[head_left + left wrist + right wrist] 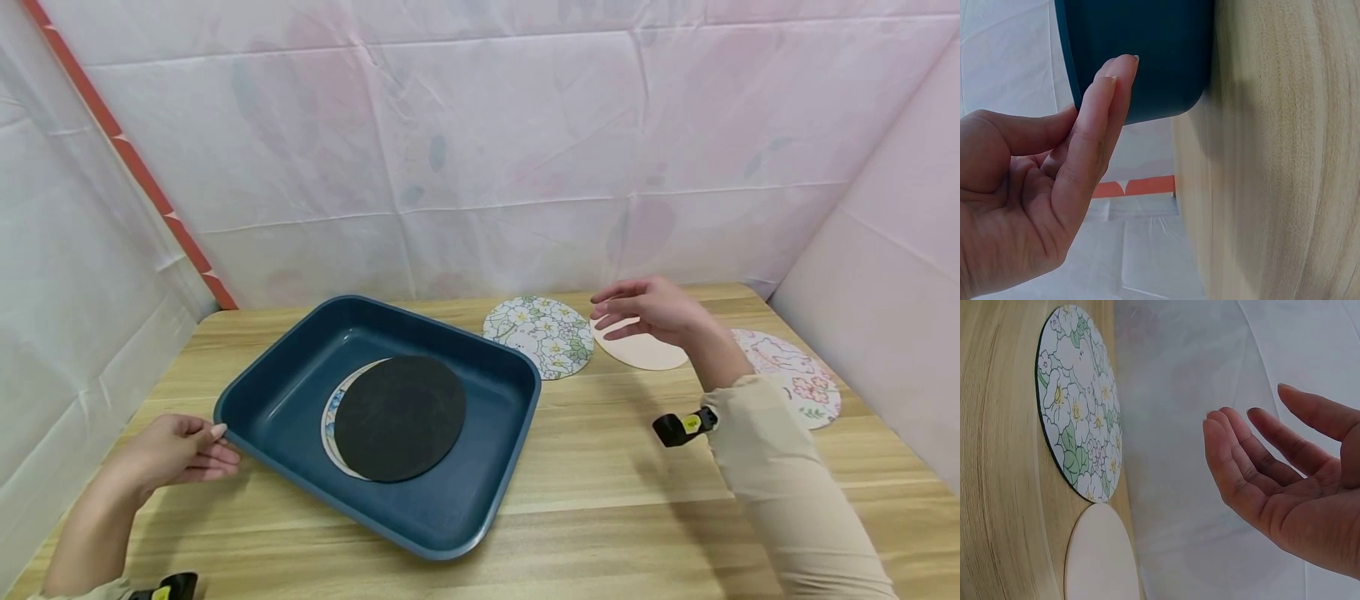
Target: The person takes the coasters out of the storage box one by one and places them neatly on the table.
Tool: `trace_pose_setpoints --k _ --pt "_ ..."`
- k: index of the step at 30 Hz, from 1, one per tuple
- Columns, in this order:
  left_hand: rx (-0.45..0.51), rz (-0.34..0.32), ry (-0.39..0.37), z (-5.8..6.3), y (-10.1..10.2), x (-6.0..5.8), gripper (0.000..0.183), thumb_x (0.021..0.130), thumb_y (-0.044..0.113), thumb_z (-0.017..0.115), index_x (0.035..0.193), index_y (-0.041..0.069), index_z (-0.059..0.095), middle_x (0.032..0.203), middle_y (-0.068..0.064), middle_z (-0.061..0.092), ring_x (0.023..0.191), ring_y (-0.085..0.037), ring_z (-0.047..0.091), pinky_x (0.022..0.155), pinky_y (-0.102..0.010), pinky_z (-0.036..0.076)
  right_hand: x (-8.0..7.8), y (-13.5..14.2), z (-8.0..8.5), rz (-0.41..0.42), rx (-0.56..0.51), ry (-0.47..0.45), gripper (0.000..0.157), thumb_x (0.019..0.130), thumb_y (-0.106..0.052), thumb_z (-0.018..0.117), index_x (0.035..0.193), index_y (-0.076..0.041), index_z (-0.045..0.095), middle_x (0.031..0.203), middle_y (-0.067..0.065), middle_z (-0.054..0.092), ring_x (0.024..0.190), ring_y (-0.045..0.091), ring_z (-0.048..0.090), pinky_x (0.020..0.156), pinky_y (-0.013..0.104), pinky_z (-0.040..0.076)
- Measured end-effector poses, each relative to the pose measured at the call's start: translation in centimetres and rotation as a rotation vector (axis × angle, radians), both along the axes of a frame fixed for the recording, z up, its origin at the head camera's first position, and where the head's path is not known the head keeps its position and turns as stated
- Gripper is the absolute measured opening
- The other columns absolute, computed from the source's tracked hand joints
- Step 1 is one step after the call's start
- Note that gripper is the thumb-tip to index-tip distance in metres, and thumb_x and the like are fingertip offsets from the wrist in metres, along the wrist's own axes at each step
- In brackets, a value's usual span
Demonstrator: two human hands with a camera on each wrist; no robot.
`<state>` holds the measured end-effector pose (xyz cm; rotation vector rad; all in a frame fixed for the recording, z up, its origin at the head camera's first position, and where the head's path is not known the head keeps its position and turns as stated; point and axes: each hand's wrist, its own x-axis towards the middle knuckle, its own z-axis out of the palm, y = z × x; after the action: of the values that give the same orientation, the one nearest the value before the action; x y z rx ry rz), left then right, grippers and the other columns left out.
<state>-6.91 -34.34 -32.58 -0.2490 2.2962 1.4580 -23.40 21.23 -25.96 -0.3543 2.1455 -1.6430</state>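
At its near-left corner, the dark blue rectangular pan (480,467) is pinched by my left hand (176,450). In the left wrist view the thumb is at the rim and the fingers lie along the outer wall. Inside the pan lies a black round mat (401,419), overlapping a white-and-blue patterned round mat (328,429) that is mostly hidden. My right hand (648,310) is raised with relaxed fingers and holds nothing. Below it is a plain cream round mat (651,353). Left of that lies a white-flowered round mat (542,337), also in the right wrist view.
A round mat with pink drawings (802,379) lies at the right, partly behind my right sleeve. Everything sits on a wood-grain table (585,508). Pale cloth (480,150) hangs behind and at both sides, with a red strip (135,167) at the left.
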Motion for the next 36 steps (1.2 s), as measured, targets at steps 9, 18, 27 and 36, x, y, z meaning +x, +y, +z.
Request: trace_pose_setpoints --k 9,18,27,36 --pt "-0.001 0.003 -0.004 0.0 0.1 0.0 0.033 0.100 0.005 0.026 0.101 -0.022 0.045 0.083 -0.017 0.065 0.075 -0.022 0.066 0.070 -0.034 0.056 0.0 -1.1 0.2 0.009 0.023 0.009 0.037 0.094 -0.007 0.051 0.121 0.015 0.041 0.099 0.015 0.061 0.089 0.026 0.063 0.083 0.047 0.050" --pt "-0.002 -0.001 -0.003 0.0 0.0 0.0 0.034 0.100 0.005 0.025 0.102 -0.023 0.045 0.083 -0.016 0.065 0.075 -0.022 0.065 0.070 -0.034 0.056 -0.1 -2.2 0.5 0.030 0.024 0.011 0.034 0.094 -0.006 0.050 0.120 0.014 0.043 0.098 0.014 0.062 0.089 0.027 0.062 0.082 0.045 0.051" --pt "0.004 -0.006 -0.007 0.0 0.0 0.0 0.035 0.100 0.005 0.025 0.102 -0.023 0.045 0.084 -0.016 0.065 0.075 -0.021 0.065 0.070 -0.034 0.056 -0.3 -3.5 1.4 0.063 0.012 0.022 0.031 0.094 -0.006 0.048 0.120 0.012 0.044 0.099 0.013 0.062 0.090 0.027 0.062 0.082 0.046 0.051" --pt "0.003 -0.001 -0.002 0.0 0.1 0.0 0.035 0.100 0.006 0.025 0.102 -0.023 0.045 0.084 -0.017 0.065 0.075 -0.022 0.066 0.070 -0.034 0.056 -0.2 -4.9 2.0 0.076 0.017 0.034 0.032 0.093 -0.006 0.051 0.119 0.012 0.046 0.102 0.015 0.060 0.091 0.028 0.062 0.080 0.043 0.052"
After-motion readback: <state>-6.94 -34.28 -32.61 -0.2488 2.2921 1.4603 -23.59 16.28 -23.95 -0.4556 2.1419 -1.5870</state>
